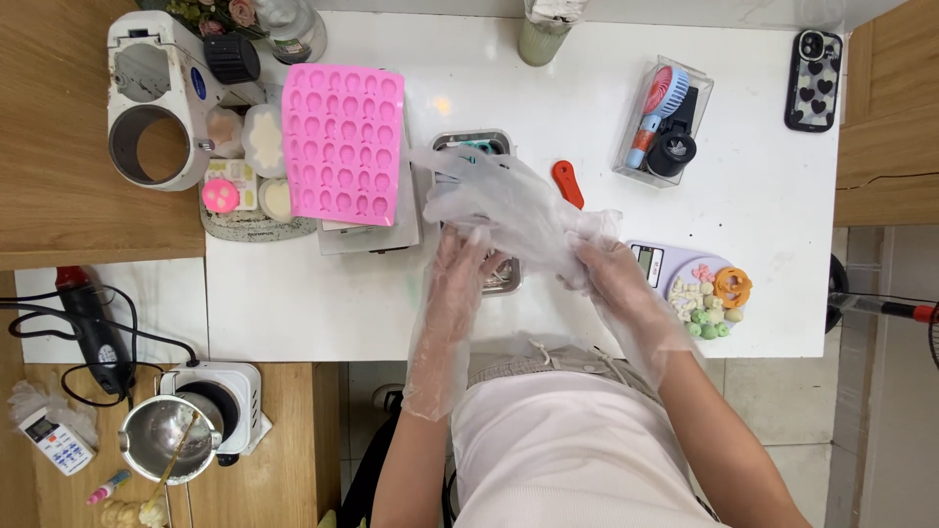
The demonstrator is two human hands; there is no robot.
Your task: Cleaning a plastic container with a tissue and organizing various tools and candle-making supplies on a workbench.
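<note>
Seen from above, a person sits at a white table. Both hands wear thin, clear plastic gloves. The left hand, fingers extended and loosely open, rests near the middle of the table above a small metal tray. The right hand is closed, pinching a loose, crumpled clear plastic glove that trails up and left over the tray. The spare glove looks feather-light, floppy and slippery, likely to cling and tear; the cuff edge seems the safest place to grip. To the far left lies a pink silicone mould with rows of small cavities. To the right, a lilac kitchen scale carries small pastel shapes.
</note>
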